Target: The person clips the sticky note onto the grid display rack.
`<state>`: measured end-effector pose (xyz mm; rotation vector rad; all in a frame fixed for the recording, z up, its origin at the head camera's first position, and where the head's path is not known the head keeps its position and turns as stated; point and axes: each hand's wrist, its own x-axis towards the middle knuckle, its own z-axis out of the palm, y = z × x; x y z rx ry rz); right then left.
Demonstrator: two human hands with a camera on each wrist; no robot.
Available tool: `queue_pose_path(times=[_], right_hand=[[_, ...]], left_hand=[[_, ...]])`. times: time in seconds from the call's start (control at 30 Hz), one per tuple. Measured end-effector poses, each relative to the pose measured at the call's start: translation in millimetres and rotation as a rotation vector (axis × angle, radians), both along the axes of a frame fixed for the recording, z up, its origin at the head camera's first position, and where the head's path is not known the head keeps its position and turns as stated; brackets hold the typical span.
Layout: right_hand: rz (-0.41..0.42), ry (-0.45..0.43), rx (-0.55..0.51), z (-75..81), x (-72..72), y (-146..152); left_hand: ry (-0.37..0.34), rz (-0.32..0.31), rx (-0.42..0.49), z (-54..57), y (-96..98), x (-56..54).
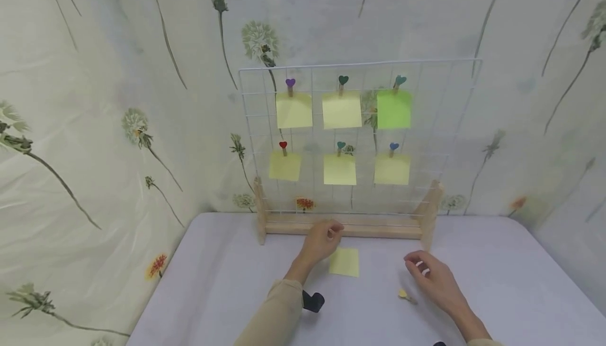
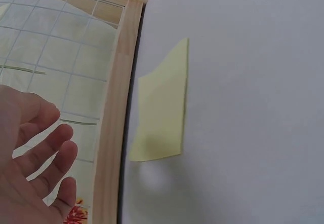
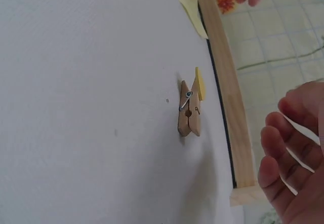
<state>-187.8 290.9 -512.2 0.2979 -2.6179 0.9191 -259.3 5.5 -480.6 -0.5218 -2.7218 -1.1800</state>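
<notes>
My left hand (image 1: 322,241) hovers at the base of the wire grid rack, its fingers loosely bent with nothing between them. Just below and right of it, a pale yellow sticky note (image 1: 345,263) lies on the white table; in the left wrist view the note (image 2: 163,107) looks slightly curled. My right hand (image 1: 436,278) is over the table at the right, fingers loosely bent around nothing. Close beside it lies a small wooden clothespin (image 1: 406,296) with a yellow heart, and the right wrist view shows this clothespin (image 3: 188,110) on its side, its metal spring visible.
Behind the hands stands a white wire grid (image 1: 312,199) on a wooden base (image 1: 379,230). Two rows of sticky notes hang there from heart clothespins, one note bright green (image 1: 394,109), the others pale yellow. A flower-print cloth (image 1: 94,151) surrounds the table (image 1: 213,293).
</notes>
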Motion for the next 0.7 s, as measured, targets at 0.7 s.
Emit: queue_pose_path(times=[0.7], right_hand=[[-0.017,-0.258,-0.021,-26.7,14.3,12]], left_hand=[[-0.007,0.029,0.073,-46.8,-14.8,10.4]])
